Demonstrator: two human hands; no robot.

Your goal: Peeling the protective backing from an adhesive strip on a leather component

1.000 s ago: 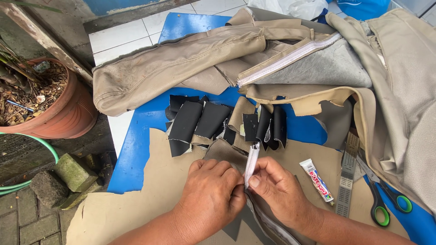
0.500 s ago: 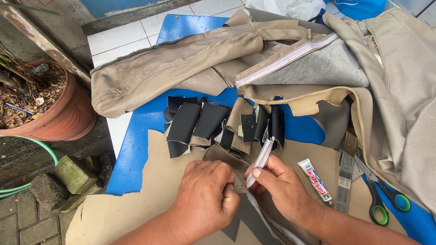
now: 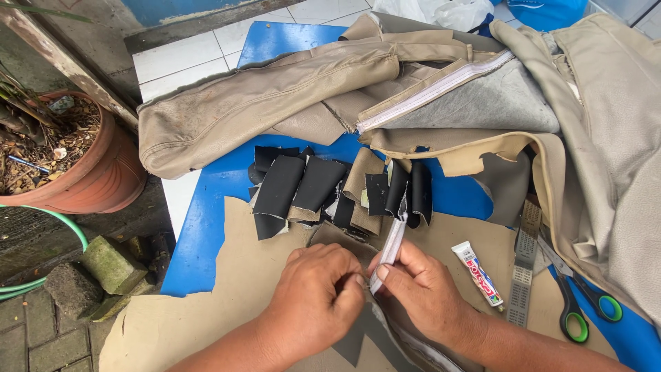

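A pale zipper strip (image 3: pixel 391 251) is pinched between the fingers of the right hand (image 3: pixel 423 293), near the front edge of the blue worktop (image 3: pixel 206 227). The left hand (image 3: pixel 317 300) is clenched at the strip's lower end, on a grey-backed piece. Everything's laid over a flat tan leatherette sheet (image 3: pixel 206 324). Matte black and tan offcuts (image 3: pixel 330 189) are fanned out just behind, and a wrinkled beige seat cover (image 3: pixel 275 96) is heaped along the back edge. A small glue tube (image 3: pixel 480 272), a metal ruler (image 3: pixel 523 272) and green-handled scissors (image 3: pixel 575 303) are lined up at right. A terracotta pot (image 3: pixel 82 172) is seen on paving at left.
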